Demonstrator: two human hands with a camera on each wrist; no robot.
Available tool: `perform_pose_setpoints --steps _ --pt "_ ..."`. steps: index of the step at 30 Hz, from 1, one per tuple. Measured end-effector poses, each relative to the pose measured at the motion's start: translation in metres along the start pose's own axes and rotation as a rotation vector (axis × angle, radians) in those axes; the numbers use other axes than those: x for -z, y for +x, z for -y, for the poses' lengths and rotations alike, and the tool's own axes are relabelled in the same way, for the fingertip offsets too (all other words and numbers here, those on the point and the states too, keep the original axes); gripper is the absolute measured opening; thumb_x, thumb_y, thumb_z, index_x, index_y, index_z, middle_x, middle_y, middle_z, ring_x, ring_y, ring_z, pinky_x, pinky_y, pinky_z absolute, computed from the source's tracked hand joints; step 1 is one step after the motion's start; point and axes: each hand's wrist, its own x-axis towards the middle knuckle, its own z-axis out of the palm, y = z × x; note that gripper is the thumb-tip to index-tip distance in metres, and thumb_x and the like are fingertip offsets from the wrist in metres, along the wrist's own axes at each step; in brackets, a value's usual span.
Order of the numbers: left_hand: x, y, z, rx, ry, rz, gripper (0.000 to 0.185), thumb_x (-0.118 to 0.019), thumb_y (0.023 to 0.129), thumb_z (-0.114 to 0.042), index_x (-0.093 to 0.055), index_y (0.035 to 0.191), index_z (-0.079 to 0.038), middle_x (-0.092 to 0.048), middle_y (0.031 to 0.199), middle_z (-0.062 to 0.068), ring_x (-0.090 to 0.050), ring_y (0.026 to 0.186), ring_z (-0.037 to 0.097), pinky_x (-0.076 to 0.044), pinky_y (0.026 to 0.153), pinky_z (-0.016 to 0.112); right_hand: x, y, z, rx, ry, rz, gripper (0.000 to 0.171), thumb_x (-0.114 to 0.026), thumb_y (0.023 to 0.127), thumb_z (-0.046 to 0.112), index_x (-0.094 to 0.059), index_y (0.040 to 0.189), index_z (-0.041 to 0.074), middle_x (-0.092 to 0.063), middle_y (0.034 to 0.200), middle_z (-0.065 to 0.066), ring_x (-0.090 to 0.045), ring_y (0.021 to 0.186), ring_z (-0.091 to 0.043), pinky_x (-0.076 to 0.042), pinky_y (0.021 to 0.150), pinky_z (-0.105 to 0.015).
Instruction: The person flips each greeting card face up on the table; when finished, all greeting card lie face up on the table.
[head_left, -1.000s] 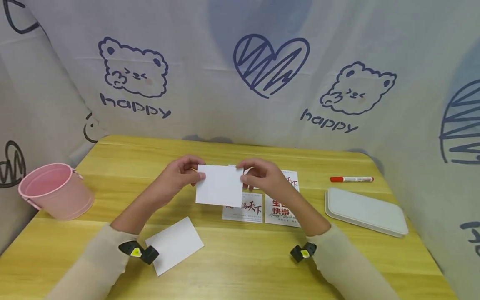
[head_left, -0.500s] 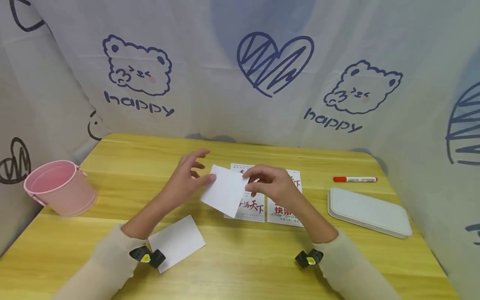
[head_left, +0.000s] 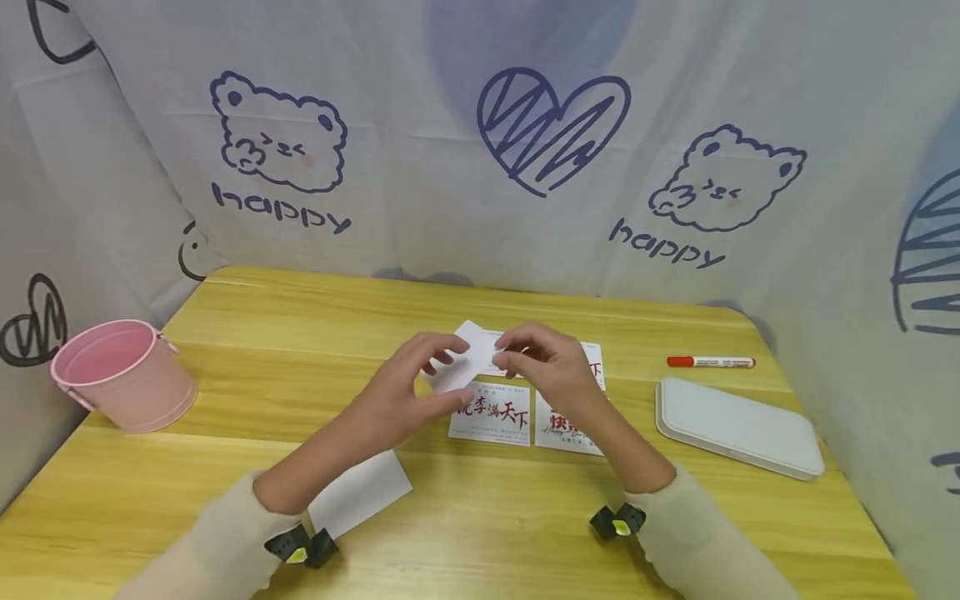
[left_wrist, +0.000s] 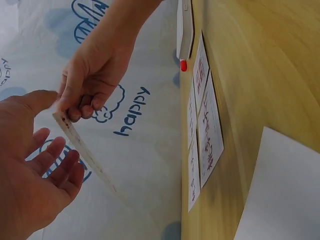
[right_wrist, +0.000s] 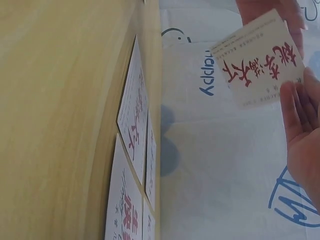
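A greeting card (head_left: 459,367) is held in the air over the middle of the table, its white back toward the head camera. Its other face, seen in the right wrist view, bears red brush characters on the card (right_wrist: 260,62). My right hand (head_left: 546,367) pinches one edge of it between thumb and fingers. My left hand (head_left: 408,387) is spread around the card's left side, thumb and fingers apart; in the left wrist view the left hand's fingers (left_wrist: 62,165) are loose beside it. Below lie several printed cards, including a birthday card (head_left: 562,429) and a red-lettered card (head_left: 491,414).
A blank white sheet (head_left: 363,493) lies near my left forearm. At left stands a pink bucket (head_left: 142,379). On the right are a red marker (head_left: 712,362) and a white flat case (head_left: 738,427). A printed curtain (head_left: 420,167) hangs behind the wooden table (head_left: 480,533).
The card was gripped at both sides, then turned and tilted. My left hand has released its edge and opened around it, while my right hand keeps its pinch.
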Motion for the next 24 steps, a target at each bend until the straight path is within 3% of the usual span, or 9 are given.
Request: perform_pose_setpoints --steps 6,10,14,18,24 --pt "-0.003 0.0 0.004 -0.012 0.034 0.003 0.03 -0.07 0.092 -0.004 -0.063 0.121 -0.009 -0.064 0.121 0.002 -0.061 0.107 0.019 -0.053 0.091 0.037 -0.003 0.002 -0.003 0.003 -0.014 -0.05 0.013 -0.072 0.094 0.018 -0.07 0.105 0.011 -0.07 0.093 -0.006 -0.066 0.084 -0.032 -0.059 0.074 -0.034" --pt "0.0 0.001 0.009 0.067 -0.006 -0.023 0.021 -0.064 0.097 -0.005 -0.066 0.117 -0.011 -0.068 0.115 0.003 -0.063 0.101 0.018 -0.054 0.087 0.037 -0.004 0.002 -0.006 -0.015 -0.039 -0.057 0.017 -0.071 0.096 0.022 -0.07 0.108 0.011 -0.068 0.093 -0.005 -0.065 0.083 -0.033 -0.059 0.072 -0.034" --pt "0.007 0.004 0.014 0.202 -0.138 -0.056 0.017 -0.062 0.1 -0.011 -0.066 0.116 -0.012 -0.068 0.111 0.006 -0.062 0.095 0.021 -0.053 0.082 0.034 -0.003 0.002 -0.005 -0.038 -0.08 -0.056 0.022 -0.068 0.098 0.025 -0.068 0.117 0.015 -0.067 0.094 -0.003 -0.063 0.082 -0.029 -0.056 0.068 -0.029" --pt "0.016 0.008 0.023 0.31 -0.289 -0.086 0.021 -0.06 0.1 -0.011 -0.063 0.12 -0.006 -0.065 0.116 0.011 -0.063 0.097 0.022 -0.055 0.083 0.028 -0.001 0.002 -0.003 -0.001 -0.14 -0.038 0.029 -0.068 0.098 0.023 -0.066 0.126 0.017 -0.065 0.099 -0.001 -0.062 0.089 -0.021 -0.054 0.072 -0.027" --pt "0.024 0.012 0.032 0.399 -0.57 -0.15 0.026 -0.055 0.1 -0.005 -0.052 0.124 0.004 -0.059 0.115 0.014 -0.064 0.098 0.019 -0.057 0.089 0.028 0.0 0.004 -0.004 0.002 -0.228 -0.035 0.034 -0.068 0.098 0.021 -0.062 0.131 0.016 -0.065 0.108 0.0 -0.061 0.1 -0.015 -0.053 0.08 -0.031"
